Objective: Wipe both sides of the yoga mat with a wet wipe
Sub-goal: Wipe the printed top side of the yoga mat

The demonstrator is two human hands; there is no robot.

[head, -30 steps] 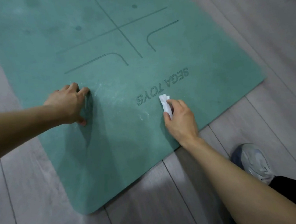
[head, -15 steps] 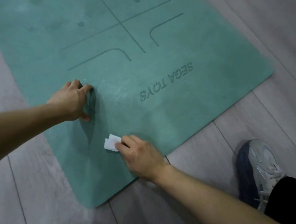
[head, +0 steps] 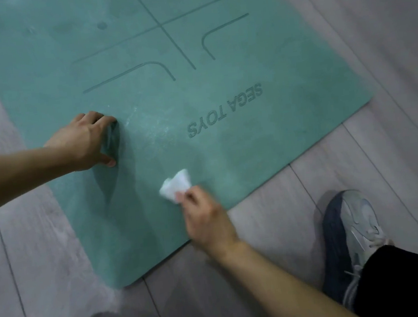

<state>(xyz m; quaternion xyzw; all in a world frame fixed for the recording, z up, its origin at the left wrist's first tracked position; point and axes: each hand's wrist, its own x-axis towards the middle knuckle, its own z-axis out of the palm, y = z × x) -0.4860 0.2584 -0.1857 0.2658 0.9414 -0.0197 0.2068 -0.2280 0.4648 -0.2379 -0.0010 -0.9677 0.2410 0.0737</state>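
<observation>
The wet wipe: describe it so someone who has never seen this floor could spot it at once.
Start from the big teal yoga mat spread on the grey plank floor and go to its near edge, below the printed "SEGA TOYS" lettering. There the right hand pinches the wet wipe against the mat. It is the only white, crumpled thing on the teal surface.

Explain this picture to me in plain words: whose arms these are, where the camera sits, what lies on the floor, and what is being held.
No machine here: a person wears a camera on the head, looking down at their own arms. A green yoga mat printed SEGA TOYS lies flat on the grey plank floor. The left hand presses on the mat, steadying it. The right hand pinches a crumpled white wet wipe in its fingers, against the mat near its close edge. A shoe shows at lower right.
</observation>
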